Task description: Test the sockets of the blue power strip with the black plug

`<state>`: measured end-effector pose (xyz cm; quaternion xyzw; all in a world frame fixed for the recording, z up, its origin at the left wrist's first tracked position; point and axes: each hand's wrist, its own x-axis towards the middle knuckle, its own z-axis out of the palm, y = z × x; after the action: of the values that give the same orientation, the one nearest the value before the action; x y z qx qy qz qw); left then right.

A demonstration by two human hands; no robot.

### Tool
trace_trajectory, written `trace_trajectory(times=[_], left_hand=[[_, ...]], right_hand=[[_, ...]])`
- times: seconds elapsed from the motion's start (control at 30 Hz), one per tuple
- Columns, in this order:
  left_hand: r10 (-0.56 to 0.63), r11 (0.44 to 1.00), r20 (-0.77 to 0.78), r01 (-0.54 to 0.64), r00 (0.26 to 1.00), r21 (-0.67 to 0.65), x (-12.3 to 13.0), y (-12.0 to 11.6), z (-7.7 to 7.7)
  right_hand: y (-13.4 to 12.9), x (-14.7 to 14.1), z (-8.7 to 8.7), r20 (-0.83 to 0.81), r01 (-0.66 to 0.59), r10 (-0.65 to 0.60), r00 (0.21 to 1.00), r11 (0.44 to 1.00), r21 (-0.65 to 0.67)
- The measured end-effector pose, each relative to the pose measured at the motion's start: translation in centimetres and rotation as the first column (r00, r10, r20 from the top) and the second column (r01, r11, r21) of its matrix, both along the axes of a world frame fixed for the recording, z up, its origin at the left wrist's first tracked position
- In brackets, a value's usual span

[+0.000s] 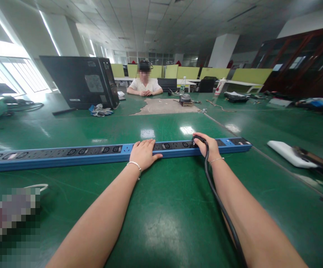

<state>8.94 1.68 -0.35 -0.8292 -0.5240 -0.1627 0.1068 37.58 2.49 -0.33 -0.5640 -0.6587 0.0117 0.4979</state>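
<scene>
Strip (66, 163) lies lengthwise across the surface (161, 223), sockets up, its left end nearer the left edge, its right end beside a seam running toward the right edge. Right hand (211, 147) grasps a black plug (197, 140), fingers wrapped around its body, at a socket in the right part of the strip. Left hand (143, 153) is flat, palm down across the strip left of the plug, fingers spread and clenched on nothing; looks like a steadying press. Progress: plug is at the strip's face, but fingers hide the contact, so cannot tell whether it is partly or fully in. No 2nd plug shows in the sockets in view; those under the hands are hidden. Cord (216, 191) drops from the plug toward the near side, close along the right forearm; likeliest thing to drag. Nothing else seen between the 2 hands. Farther off: computer case (77, 82) and gloves (100, 110) toward the far left corner; bottle (182, 85) near the far edge; 1 person (144, 86) seated beyond that edge, hands together. White device (287, 152) toward the right edge, apart from the strip. Blurred object (8, 214) toward the near left corner.
</scene>
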Motion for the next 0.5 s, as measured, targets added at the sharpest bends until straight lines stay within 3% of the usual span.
trace_trajectory(times=[0.33, 0.5], left_hand=[[-0.012, 1.000, 0.005, 0.012, 1.000, 0.009, 0.0, 0.0, 0.0], [-0.001, 1.000, 0.007, 0.001, 1.000, 0.002, 0.1, -0.1, 0.0]], right_hand=[[-1.1, -1.3, -0.8, 0.131, 0.069, -0.065, 0.989, 0.997, -0.025], [-1.8, -1.2, -1.0, 0.200, 0.035, -0.038, 0.979, 0.999, 0.020]])
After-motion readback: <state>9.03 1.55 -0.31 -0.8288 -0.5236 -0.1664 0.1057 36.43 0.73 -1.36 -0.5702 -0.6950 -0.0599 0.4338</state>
